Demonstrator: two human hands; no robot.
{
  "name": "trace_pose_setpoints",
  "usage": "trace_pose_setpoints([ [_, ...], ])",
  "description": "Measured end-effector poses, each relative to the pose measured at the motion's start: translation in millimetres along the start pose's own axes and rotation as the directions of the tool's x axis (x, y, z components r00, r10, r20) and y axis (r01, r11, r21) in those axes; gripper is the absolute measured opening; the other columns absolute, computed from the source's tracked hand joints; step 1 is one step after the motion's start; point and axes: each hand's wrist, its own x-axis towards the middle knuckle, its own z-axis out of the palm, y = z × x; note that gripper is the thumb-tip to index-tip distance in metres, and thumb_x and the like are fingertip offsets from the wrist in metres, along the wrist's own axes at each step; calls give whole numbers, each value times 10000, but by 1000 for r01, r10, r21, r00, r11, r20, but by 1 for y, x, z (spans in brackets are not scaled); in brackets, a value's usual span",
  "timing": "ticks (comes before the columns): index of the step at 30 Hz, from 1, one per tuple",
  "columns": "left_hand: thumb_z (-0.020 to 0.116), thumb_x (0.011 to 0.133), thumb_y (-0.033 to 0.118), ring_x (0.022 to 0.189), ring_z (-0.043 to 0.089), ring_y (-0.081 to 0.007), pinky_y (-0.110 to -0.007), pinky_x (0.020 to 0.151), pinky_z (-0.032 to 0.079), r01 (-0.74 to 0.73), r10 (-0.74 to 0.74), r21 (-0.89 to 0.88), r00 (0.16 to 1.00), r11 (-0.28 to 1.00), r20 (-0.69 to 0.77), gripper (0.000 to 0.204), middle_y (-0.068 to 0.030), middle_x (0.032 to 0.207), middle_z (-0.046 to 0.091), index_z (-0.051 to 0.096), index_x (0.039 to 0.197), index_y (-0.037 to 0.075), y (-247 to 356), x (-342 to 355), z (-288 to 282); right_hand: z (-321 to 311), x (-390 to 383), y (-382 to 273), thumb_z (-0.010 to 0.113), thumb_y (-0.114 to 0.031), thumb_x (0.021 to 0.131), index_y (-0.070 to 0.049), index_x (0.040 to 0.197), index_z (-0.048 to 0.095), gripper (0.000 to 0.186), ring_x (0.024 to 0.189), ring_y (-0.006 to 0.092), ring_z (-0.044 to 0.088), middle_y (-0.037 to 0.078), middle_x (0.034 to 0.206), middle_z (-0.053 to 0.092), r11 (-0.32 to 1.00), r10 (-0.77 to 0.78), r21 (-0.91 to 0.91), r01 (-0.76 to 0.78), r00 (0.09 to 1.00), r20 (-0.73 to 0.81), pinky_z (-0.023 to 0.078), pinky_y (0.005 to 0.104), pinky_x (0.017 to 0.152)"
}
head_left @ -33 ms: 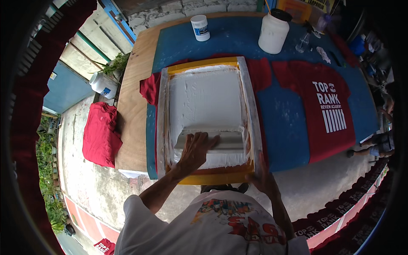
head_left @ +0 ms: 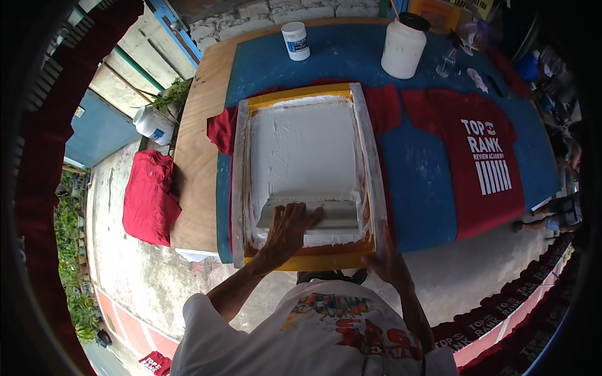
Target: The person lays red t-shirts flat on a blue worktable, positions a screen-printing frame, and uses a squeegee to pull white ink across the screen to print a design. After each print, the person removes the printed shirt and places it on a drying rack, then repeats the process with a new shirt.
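A screen-printing frame (head_left: 367, 150) with yellow tape at its ends lies over a red shirt (head_left: 219, 131) on the blue board (head_left: 414, 188). White ink (head_left: 301, 144) coats the mesh. My left hand (head_left: 288, 229) grips a wide pale squeegee (head_left: 335, 213) near the frame's lower end, fingers bent over its top. My right hand (head_left: 385, 263) is closed on the frame's near right corner, partly hidden behind it.
A printed red shirt (head_left: 489, 213) lies to the right, folded red shirts (head_left: 150, 200) at left. A white tub (head_left: 295, 41), a large jar (head_left: 404, 50) and spray bottle (head_left: 446, 66) stand at the back. A person (head_left: 558, 213) is partly visible at far right.
My left hand and the squeegee have shifted very slightly toward me on the screen. My right hand remains at the frame's corner.
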Motion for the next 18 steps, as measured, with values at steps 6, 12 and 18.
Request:
trace_pose_setpoints([
  [6,678,873,-58,1315,553,-352,-542,1083,400,94,-94,-30,996,995,4,713,-175,1312,540,620,1546,171,50,-68,2,-2,1,-2,908,-385,905,-53,1766,165,1185,1616,457,379,325,1734,367,997,38,73,-40,999,34,391,494,1283],
  [12,734,826,-59,1347,513,-423,-572,1092,384,133,-131,-29,990,991,42,801,-231,1411,515,591,1577,180,61,-75,15,-8,0,-1,908,-430,904,-86,1779,123,1225,1609,459,388,326,1745,341,1000,2,18,-3,999,34,378,522,1293],
  [18,654,800,-59,1439,492,-451,-590,1209,363,155,-146,-87,984,984,98,863,-234,1528,512,512,1635,108,92,-55,-3,-34,-32,11,859,-392,975,-142,1793,106,1140,1156,388,743,293,1444,637,996,4,91,-2,1000,-27,610,461,966],
])
